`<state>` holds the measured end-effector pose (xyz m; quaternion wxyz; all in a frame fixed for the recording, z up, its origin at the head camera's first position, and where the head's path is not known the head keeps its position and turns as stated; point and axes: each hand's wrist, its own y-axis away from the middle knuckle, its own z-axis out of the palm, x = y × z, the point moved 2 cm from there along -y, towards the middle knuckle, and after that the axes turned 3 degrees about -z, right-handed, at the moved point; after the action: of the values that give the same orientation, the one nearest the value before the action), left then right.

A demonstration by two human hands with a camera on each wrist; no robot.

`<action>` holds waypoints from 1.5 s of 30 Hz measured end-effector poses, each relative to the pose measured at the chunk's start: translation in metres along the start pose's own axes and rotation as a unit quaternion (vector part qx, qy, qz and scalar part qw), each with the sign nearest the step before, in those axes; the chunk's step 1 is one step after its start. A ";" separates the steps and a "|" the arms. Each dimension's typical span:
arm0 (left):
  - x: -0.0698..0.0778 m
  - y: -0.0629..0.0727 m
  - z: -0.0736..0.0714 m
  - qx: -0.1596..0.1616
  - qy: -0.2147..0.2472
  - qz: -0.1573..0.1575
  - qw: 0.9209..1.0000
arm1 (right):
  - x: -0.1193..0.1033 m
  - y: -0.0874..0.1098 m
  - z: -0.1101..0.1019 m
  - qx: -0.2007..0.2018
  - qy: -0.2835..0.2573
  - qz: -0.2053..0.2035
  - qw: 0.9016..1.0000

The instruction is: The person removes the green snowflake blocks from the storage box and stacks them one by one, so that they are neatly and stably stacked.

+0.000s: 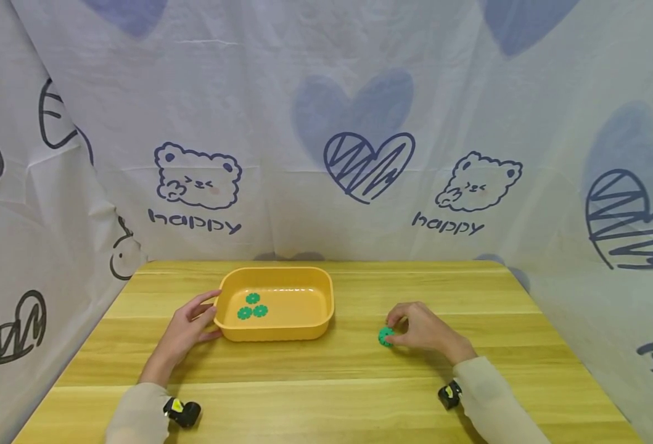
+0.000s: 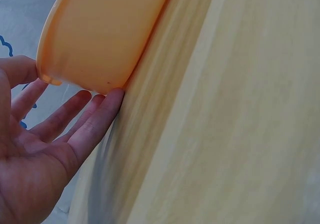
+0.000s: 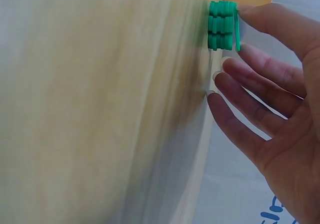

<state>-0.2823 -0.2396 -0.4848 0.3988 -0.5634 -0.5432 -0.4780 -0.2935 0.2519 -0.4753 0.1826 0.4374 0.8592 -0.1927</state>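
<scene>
A yellow rectangular basin (image 1: 298,333) stands left of centre on the table, with three green notched interlocking discs (image 1: 253,298) lying flat inside. My left hand (image 1: 186,327) touches the basin's left end; in the left wrist view its extended fingers rest along the wall and the thumb meets the rim. To the right, my right hand (image 1: 422,330) pinches the top green disc (image 3: 237,30) between thumb and index finger. That disc is tilted slightly off a short stack of matching discs (image 3: 220,25) on the table. The other right fingers are spread and hold nothing.
The wooden table (image 1: 315,401) reaches back to a white cloth (image 1: 282,123) printed with bears and hearts, which also hangs at both sides. A small black camera (image 1: 183,412) is worn on the left wrist, another (image 1: 449,394) on the right.
</scene>
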 end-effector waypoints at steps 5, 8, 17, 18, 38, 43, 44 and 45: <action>-0.001 0.000 0.000 0.000 0.002 -0.001 1.000 | 0.001 -0.001 0.001 0.000 0.004 0.004 1.000; 0.000 0.000 0.000 0.000 0.001 -0.001 1.000 | 0.002 -0.001 0.001 0.002 0.004 0.004 1.000; 0.001 0.001 0.001 0.000 0.006 0.006 1.000 | 0.004 -0.001 0.002 0.011 -0.001 -0.027 1.000; 0.001 0.001 0.001 0.000 0.007 0.007 1.000 | 0.004 -0.001 0.002 0.012 -0.002 -0.033 0.999; 0.001 0.000 0.001 0.004 0.000 0.002 1.000 | 0.000 0.002 0.003 -0.035 0.007 -0.026 0.999; 0.001 0.000 0.001 0.006 -0.005 -0.002 1.000 | -0.001 0.002 0.003 -0.039 0.007 -0.021 0.999; 0.001 0.000 0.001 0.006 -0.005 -0.002 1.000 | -0.002 0.002 0.003 -0.039 0.006 -0.020 0.999; 0.001 0.000 0.001 0.006 -0.006 -0.002 1.000 | -0.002 0.002 0.003 -0.039 0.006 -0.019 0.999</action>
<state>-0.2821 -0.2383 -0.4843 0.3983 -0.5627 -0.5497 -0.4717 -0.2902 0.2505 -0.4778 0.1908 0.4150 0.8751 -0.1598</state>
